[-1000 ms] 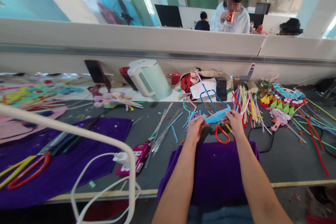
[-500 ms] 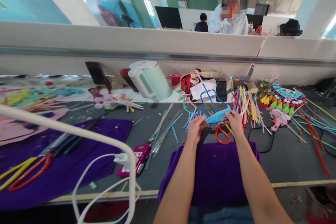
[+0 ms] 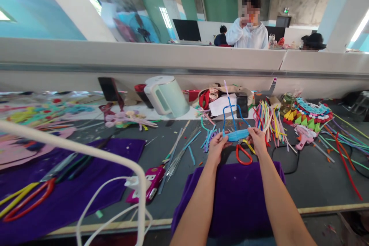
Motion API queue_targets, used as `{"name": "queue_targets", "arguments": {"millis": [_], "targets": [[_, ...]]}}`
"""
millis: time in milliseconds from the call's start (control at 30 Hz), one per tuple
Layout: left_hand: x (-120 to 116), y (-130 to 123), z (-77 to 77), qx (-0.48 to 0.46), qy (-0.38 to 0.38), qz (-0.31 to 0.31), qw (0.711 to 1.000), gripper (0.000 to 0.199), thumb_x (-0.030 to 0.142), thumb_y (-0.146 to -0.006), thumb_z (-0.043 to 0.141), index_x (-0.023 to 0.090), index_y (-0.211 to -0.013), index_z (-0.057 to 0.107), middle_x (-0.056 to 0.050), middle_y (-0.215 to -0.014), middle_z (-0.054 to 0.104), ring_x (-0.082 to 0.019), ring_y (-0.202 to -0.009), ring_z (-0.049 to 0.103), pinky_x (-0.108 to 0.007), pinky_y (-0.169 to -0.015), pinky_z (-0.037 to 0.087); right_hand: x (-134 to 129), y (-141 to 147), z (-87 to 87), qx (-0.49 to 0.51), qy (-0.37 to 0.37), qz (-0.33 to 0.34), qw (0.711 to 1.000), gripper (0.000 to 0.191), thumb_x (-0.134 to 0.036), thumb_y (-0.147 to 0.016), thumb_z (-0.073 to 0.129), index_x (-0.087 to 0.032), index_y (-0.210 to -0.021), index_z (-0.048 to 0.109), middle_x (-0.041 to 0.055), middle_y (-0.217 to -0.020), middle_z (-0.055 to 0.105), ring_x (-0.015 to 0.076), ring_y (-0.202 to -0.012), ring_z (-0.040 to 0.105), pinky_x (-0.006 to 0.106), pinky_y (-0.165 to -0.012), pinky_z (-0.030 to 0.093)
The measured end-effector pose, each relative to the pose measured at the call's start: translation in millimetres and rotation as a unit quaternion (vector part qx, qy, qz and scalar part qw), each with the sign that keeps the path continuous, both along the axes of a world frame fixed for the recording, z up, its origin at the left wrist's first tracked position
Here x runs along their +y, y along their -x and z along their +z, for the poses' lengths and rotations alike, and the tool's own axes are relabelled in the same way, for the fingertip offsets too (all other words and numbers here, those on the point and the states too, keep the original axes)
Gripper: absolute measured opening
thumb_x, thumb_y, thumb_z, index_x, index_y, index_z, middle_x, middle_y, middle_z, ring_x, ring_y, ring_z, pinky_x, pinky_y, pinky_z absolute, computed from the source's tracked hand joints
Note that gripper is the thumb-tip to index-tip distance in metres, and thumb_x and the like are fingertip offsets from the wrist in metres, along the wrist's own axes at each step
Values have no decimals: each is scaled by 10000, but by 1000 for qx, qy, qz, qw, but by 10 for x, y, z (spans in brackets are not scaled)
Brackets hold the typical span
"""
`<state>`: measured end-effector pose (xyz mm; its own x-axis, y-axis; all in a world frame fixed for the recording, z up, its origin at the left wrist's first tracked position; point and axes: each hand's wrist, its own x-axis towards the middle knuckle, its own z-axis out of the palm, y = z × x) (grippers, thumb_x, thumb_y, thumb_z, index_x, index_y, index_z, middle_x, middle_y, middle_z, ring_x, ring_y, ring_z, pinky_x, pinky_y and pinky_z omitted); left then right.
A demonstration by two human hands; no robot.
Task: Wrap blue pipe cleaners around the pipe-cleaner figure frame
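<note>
Both my hands hold a blue pipe-cleaner piece [image 3: 238, 135], a flat light blue band topped by a darker blue twisted frame with a lilac stem. My left hand [image 3: 217, 145] pinches the band's left end. At its right end, the fingers of my right hand [image 3: 257, 138] are closed on it. Red-and-yellow-handled scissors [image 3: 243, 155] lie just below the band, between my hands. Under my forearms is a folded purple cloth [image 3: 240, 196]. Short blue and purple pieces [image 3: 209, 138] lie left of my left hand.
A pale green kettle [image 3: 170, 98] stands behind on the left. Colourful pipe cleaners [image 3: 269, 123], a pink glue gun [image 3: 304, 135] and a glass jar [image 3: 288, 102] are on the right. A white bent tube [image 3: 86, 144] crosses the left foreground. A person [image 3: 249, 32] is beyond the partition.
The view has tilted up slightly, so the table sits lower in the picture. The blue band is now more level in my hands, and its frame stands more upright.
</note>
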<state>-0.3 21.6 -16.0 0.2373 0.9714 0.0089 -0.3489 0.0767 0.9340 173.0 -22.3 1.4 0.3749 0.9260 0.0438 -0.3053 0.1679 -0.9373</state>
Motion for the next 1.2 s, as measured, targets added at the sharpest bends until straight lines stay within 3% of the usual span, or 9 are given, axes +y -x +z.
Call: {"name": "queue_targets", "arguments": {"millis": [267,400,567,800,1033,1200], "targets": [[36,-5,-57,30,3,42,999,458,404,-618,765,122,-959,648,-29,-687,657,-164,-569,632,-306,-587,556,50,-5,-132,-76,6,-51,996,365,-519,-692,657,-159,-713,596,-17,-470,585,135,-414,565,212,-378,417],[40,-9,-87,34,-6,75,997,453,408,-602,767,124,-936,653,-12,-644,638,-152,-537,609,-301,-570,550,54,30,-150,-111,8,-64,992,354,-507,-726,632,-154,-721,599,-18,-447,576,101,-348,489,194,-349,353],[18,-5,-57,10,10,59,998,497,431,-601,768,138,-986,654,-30,-754,654,-158,-602,631,-301,-600,555,41,18,-114,-56,-13,-27,998,353,-493,-721,650,-157,-825,617,-67,-465,506,43,-337,361,162,-330,245],[29,18,-77,-1,12,60,998,507,487,-606,753,137,-964,673,-38,-750,656,-178,-653,638,-292,-575,543,58,-9,-155,-46,-5,-19,999,373,-484,-664,694,-149,-795,595,-51,-494,529,68,-392,444,163,-346,310],[77,14,-161,29,-16,130,991,436,470,-586,766,134,-854,690,-28,-685,636,-166,-575,596,-302,-513,531,88,67,-216,-81,4,-65,995,315,-462,-668,672,-171,-731,570,-64,-448,504,78,-362,437,172,-326,315],[54,7,-116,3,19,73,997,484,490,-612,751,142,-938,668,-33,-703,643,-172,-597,623,-314,-562,544,74,79,-177,-54,-2,-62,997,354,-490,-654,682,-173,-761,565,-61,-471,524,93,-388,477,193,-361,386]]}}
